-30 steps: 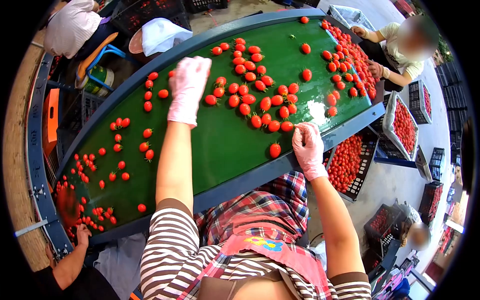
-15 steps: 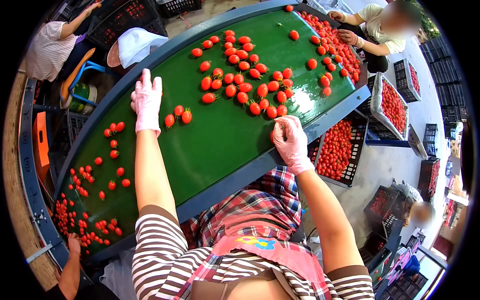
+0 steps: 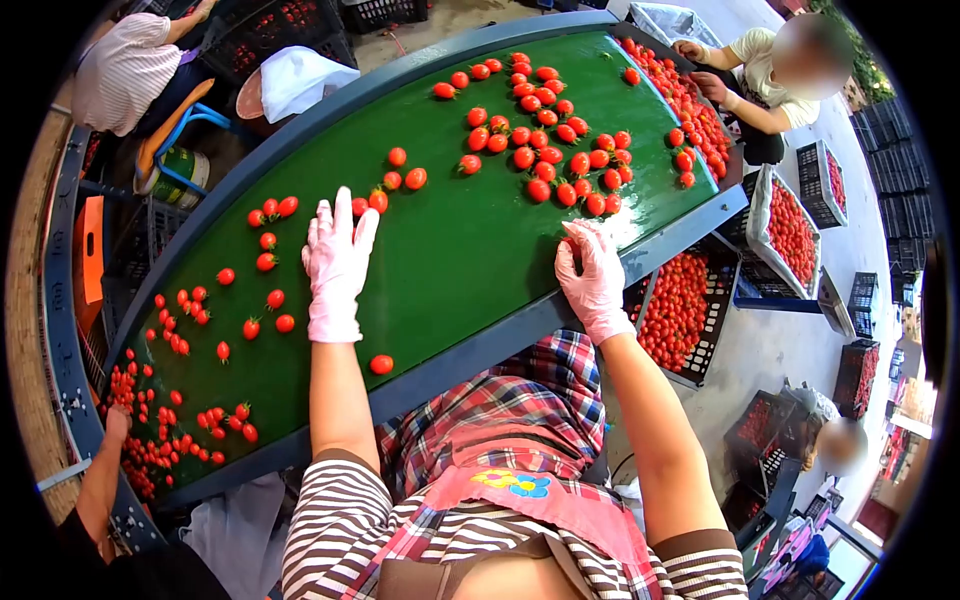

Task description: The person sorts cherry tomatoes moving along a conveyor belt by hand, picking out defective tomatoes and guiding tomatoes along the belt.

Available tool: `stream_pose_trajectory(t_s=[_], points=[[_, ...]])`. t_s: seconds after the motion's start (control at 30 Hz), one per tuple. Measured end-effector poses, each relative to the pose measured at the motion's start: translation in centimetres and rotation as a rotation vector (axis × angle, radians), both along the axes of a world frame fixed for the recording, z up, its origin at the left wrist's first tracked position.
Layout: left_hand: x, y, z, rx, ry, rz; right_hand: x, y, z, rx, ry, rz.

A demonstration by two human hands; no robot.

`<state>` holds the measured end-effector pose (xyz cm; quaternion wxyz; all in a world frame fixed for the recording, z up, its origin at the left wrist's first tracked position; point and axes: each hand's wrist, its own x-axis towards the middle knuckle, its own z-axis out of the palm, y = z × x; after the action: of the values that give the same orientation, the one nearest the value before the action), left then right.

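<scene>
My left hand (image 3: 338,268), in a thin pale glove, lies over the green conveyor belt (image 3: 450,260) with its fingers spread. Just beyond its fingertips are a few cherry tomatoes (image 3: 391,180), and one lone cherry tomato (image 3: 381,364) rests near the belt's close edge. My right hand (image 3: 594,285), gloved too, is at the belt's near rail with fingers curled in. A bit of red shows at its fingertips, apparently a cherry tomato mostly hidden by the fingers. Above this hand spreads a loose cluster of cherry tomatoes (image 3: 540,150).
A metal rail (image 3: 470,345) borders the belt. More tomatoes (image 3: 200,420) lie at its left end, near another person's hand (image 3: 118,422). A dense tomato pile (image 3: 690,110) fills the far right end, where a co-worker (image 3: 765,70) reaches in. Below the rail stands a crate of tomatoes (image 3: 675,310).
The tomatoes on the belt have shifted up and to the right. My left hand has come nearer and rightward; my right hand has moved slightly right. A lone tomato now shows near the close rail.
</scene>
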<state>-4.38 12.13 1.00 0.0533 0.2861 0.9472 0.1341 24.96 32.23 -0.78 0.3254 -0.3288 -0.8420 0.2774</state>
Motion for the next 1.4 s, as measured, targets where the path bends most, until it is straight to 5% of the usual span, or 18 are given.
stream_pose_trajectory(t_s=[0.13,0.23,0.3,0.4,0.47,0.53,0.63,0.67,0.77,0.87,0.97,1.07,1.13,1.2,1.23,1.4], points=[[2.9,-3.8,1.3,0.216,-0.222,-0.203,0.8,0.5,-1.2,-0.036,-0.077,0.000],[1.8,-7.6,1.4,0.138,0.270,-0.147,0.6,1.1,-2.2,-0.081,-0.088,-0.008],[0.3,-9.8,1.7,0.040,0.474,0.145,0.6,1.6,-3.1,-0.039,-0.092,-0.016],[-4.4,-13.9,-6.4,-0.113,0.484,0.722,0.7,1.9,-3.7,0.036,-0.117,-0.037],[-4.8,-13.0,-4.3,0.007,0.272,0.594,0.7,2.2,-3.7,0.081,-0.103,-0.031],[-4.5,-9.4,-3.7,0.385,0.028,0.447,1.0,2.5,-4.3,0.082,-0.095,-0.023],[-2.9,-3.9,-4.2,0.421,0.152,0.019,0.7,2.1,-4.0,0.101,-0.075,-0.018],[-2.4,-3.1,-5.4,0.637,0.142,-0.201,0.7,2.0,-3.6,0.124,-0.065,-0.027],[5.5,-2.5,2.0,0.215,0.020,-0.203,0.9,2.0,-3.7,0.120,-0.026,0.008],[12.0,-5.2,2.1,-0.142,-0.085,-0.483,0.9,2.2,-3.7,0.077,-0.042,-0.006],[11.8,-6.0,-0.8,-0.105,0.009,-0.397,0.7,2.3,-3.0,0.138,-0.104,0.018],[11.0,-4.3,-1.1,0.040,0.269,-0.004,1.1,2.5,-3.2,0.087,-0.080,0.030],[12.2,-4.4,-0.1,0.223,0.228,-0.129,0.9,2.5,-2.3,0.150,-0.064,0.022],[13.0,-5.5,-2.1,0.172,-0.350,-0.485,1.2,2.7,-1.8,0.126,-0.057,0.037],[15.2,-5.4,-1.9,0.151,-0.064,-0.535,1.3,2.7,-2.0,0.154,-0.020,0.045],[14.8,-1.0,-0.1,0.012,0.065,-0.399,0.5,3.6,-1.5,0.176,-0.018,0.045]])
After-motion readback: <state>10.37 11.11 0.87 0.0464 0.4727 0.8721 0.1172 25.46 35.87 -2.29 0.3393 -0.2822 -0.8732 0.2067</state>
